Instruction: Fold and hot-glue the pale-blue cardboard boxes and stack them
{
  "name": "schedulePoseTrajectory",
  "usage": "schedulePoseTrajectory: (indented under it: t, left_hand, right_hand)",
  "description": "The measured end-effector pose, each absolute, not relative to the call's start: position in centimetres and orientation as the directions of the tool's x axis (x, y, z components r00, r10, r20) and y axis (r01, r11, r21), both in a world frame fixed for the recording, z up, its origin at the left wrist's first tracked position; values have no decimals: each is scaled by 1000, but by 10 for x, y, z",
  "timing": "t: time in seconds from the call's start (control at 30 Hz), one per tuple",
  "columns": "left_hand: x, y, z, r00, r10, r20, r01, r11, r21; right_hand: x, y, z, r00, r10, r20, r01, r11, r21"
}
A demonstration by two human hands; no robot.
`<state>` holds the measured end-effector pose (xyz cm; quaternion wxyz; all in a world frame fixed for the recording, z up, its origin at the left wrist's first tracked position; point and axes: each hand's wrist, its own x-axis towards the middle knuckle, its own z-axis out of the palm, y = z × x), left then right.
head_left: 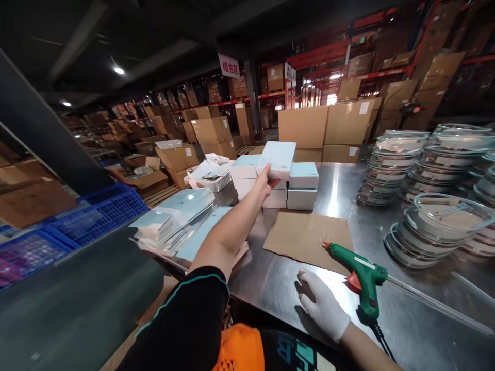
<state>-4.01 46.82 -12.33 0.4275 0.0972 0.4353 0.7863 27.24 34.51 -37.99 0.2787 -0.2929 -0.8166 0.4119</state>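
My left hand (264, 184) reaches forward and is closed on the near edge of a pale blue box (278, 153), thumb against its side. That box is tilted above stacked boxes of the same kind (302, 199) on the metal table. Lower right, my right hand (324, 303), in a white glove with bare fingertips, lies over the table near its front edge. Its fingers are apart and hold nothing. Close by, a green glue gun (359, 270) with an orange nozzle and red trigger lies with its tip over a flat cardboard sheet (305, 234).
Stacks of glass lids (394, 167) stand on the metal table's right side. At left are flat light-blue sheets (178, 211) and a white basket (220, 181). Blue crates (96, 219) stand farther left. Cartons (303, 126) are piled behind the table.
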Motion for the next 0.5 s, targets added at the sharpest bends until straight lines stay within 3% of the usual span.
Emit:
schedulePoseTrajectory:
  t: [0.13,0.3,0.5]
  left_hand:
    - [-69,490,-115,-695,674,-250,-530,-245,812]
    - [-77,472,-139,-759,614,-216,-399,-177,900]
    - [-119,379,-179,-848,530,-15,-3,23,1000]
  right_hand:
    - [273,347,-374,-685,695,220,266,520,-812]
    - [274,344,-366,-683,696,219,265,517,-814]
    - [273,342,-365,-668,690,277,218,538,-814]
